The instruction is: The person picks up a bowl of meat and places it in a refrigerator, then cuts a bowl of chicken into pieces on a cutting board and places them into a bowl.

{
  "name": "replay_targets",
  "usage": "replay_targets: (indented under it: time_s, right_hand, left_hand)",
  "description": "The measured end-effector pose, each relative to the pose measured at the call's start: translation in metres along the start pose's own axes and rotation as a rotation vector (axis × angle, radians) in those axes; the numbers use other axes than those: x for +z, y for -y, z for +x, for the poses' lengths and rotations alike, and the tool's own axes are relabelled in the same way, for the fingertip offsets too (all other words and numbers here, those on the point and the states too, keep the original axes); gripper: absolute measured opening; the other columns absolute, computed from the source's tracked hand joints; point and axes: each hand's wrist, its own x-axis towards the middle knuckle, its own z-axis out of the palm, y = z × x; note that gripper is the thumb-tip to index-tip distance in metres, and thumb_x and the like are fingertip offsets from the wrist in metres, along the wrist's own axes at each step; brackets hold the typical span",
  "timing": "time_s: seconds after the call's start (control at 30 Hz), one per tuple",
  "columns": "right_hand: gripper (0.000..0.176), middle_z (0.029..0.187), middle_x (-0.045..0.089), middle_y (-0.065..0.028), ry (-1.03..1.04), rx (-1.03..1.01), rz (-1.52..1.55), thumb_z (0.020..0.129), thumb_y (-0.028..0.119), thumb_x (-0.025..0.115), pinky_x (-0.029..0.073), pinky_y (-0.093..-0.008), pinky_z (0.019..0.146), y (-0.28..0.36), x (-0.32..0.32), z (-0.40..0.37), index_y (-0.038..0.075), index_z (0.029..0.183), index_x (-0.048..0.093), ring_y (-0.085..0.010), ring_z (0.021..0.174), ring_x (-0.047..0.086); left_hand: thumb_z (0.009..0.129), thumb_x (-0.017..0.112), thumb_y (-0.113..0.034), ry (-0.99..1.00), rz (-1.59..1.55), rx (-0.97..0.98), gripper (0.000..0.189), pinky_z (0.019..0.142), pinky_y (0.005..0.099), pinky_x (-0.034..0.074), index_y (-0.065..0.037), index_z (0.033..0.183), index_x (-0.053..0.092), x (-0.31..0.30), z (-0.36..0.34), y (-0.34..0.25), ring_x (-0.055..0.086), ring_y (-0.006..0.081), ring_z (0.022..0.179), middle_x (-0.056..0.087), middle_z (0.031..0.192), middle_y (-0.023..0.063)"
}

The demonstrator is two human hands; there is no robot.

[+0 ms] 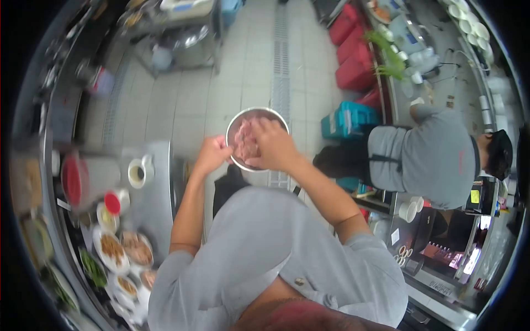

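Meat [243, 135] is seen in a metal bowl [255, 109], which is held above the tiled floor [193, 99], in front of the person's body. The bowl's left rim is pinched by the closed left hand [212, 154]. The right hand [274, 144] is laid over the meat with its fingers curled down; whether any meat is gripped cannot be told. A desk [157, 212] at the near left is set with a cup [136, 172] and dishes [113, 249] of food. A co-worker [425, 157] in a grey shirt is seen at the right, beside a teal crate [348, 118].
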Motion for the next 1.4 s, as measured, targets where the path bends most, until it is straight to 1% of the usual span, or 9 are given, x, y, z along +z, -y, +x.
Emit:
replay_targets:
  time_s: [0.07, 0.2, 0.3, 0.43, 0.53, 0.8, 0.9, 1.07, 1.4]
  right_hand:
    - [0.094, 0.137, 0.058, -0.0235, 0.050, 0.015, -0.047, 0.066, 0.037, 0.090, 0.054, -0.0470, 0.099, -0.030, -0.004, 0.036, -0.005, 0.140, 0.050, -0.0387, 0.116, 0.061]
    - [0.070, 0.133, 0.064, -0.0205, -0.180, 0.081, 0.096, 0.070, 0.034, 0.089, 0.053, -0.0466, 0.098, -0.097, -0.068, 0.083, 0.001, 0.127, 0.065, -0.0362, 0.119, 0.063]
    - [0.049, 0.111, 0.074, -0.0177, -0.569, 0.234, 0.112, 0.076, 0.030, 0.088, 0.057, -0.0430, 0.086, -0.176, -0.094, 0.106, 0.002, 0.113, 0.072, -0.0327, 0.103, 0.071]
    - [0.031, 0.074, 0.072, -0.0066, -0.343, 0.641, 0.559, 0.088, 0.029, 0.082, 0.053, -0.0289, 0.058, -0.282, -0.102, 0.138, 0.001, 0.097, 0.073, -0.0139, 0.069, 0.070]
    - [0.024, 0.075, 0.071, -0.0051, -0.230, 0.683, 1.071, 0.094, 0.023, 0.078, 0.049, -0.0264, 0.055, -0.350, -0.103, 0.178, 0.000, 0.093, 0.070, -0.0086, 0.062, 0.061]
    - [0.022, 0.065, 0.062, -0.0010, -0.178, 0.709, 1.028, 0.090, 0.014, 0.072, 0.049, -0.0259, 0.050, -0.522, -0.158, 0.285, 0.004, 0.073, 0.061, -0.0090, 0.055, 0.059]
    - [0.021, 0.063, 0.059, -0.0011, -0.360, 0.748, 1.054, 0.086, 0.009, 0.071, 0.050, -0.0263, 0.049, -0.580, -0.169, 0.319, 0.005, 0.070, 0.058, -0.0098, 0.054, 0.059]
    - [0.010, 0.071, 0.065, -0.0039, -0.625, 0.858, 1.153, 0.084, 0.004, 0.070, 0.052, -0.0281, 0.052, -0.662, -0.210, 0.377, 0.002, 0.076, 0.064, -0.0122, 0.058, 0.061]
    - [0.014, 0.086, 0.073, -0.0075, -0.837, 0.936, 1.255, 0.088, 0.005, 0.063, 0.054, -0.0290, 0.057, -0.868, -0.275, 0.461, -0.001, 0.098, 0.071, -0.0135, 0.069, 0.066]
  left_hand:
    - [0.088, 0.066, -0.006, 0.067, -0.025, 0.035, 0.010, 0.058, 0.0287, 0.055, -0.001, 0.079, 0.065, 0.000, 0.058, -0.036, 0.066, 0.0113, 0.064, 0.067, 0.073, 0.0025]
    - [0.088, 0.067, -0.008, 0.135, 0.005, 0.065, 0.014, 0.054, 0.0281, 0.053, -0.001, 0.076, 0.063, 0.000, 0.170, -0.084, 0.067, 0.0124, 0.061, 0.065, 0.068, 0.0027]
    - [0.088, 0.068, -0.009, 0.171, -0.021, 0.063, 0.016, 0.054, 0.0279, 0.052, -0.002, 0.075, 0.062, 0.003, 0.251, -0.120, 0.067, 0.0122, 0.061, 0.064, 0.067, 0.0024]
    - [0.089, 0.068, -0.008, 0.179, 0.042, 0.080, 0.018, 0.053, 0.0272, 0.051, -0.003, 0.073, 0.061, 0.012, 0.350, -0.154, 0.066, 0.0108, 0.060, 0.063, 0.067, 0.0016]
    - [0.090, 0.068, -0.007, 0.204, 0.044, 0.092, 0.017, 0.056, 0.0276, 0.054, -0.003, 0.076, 0.062, 0.032, 0.424, -0.197, 0.065, 0.0102, 0.062, 0.065, 0.072, 0.0017]
    - [0.094, 0.069, -0.012, 0.320, 0.039, 0.112, 0.019, 0.061, 0.0263, 0.054, -0.003, 0.079, 0.063, 0.086, 0.617, -0.290, 0.066, 0.0102, 0.064, 0.066, 0.072, 0.0019]
    - [0.098, 0.068, -0.014, 0.407, -0.045, 0.117, 0.016, 0.067, 0.0280, 0.058, -0.003, 0.087, 0.065, 0.107, 0.687, -0.315, 0.068, 0.0117, 0.072, 0.070, 0.084, 0.0039]
    - [0.102, 0.065, -0.016, 0.473, -0.247, 0.157, 0.014, 0.073, 0.0296, 0.058, -0.002, 0.104, 0.064, 0.136, 0.811, -0.377, 0.070, 0.0127, 0.086, 0.070, 0.098, 0.0054]
    - [0.099, 0.070, -0.019, 0.466, -0.064, 0.284, 0.015, 0.074, 0.0261, 0.052, -0.005, 0.104, 0.065, 0.213, 1.060, -0.487, 0.063, 0.0089, 0.079, 0.067, 0.093, 0.0002]
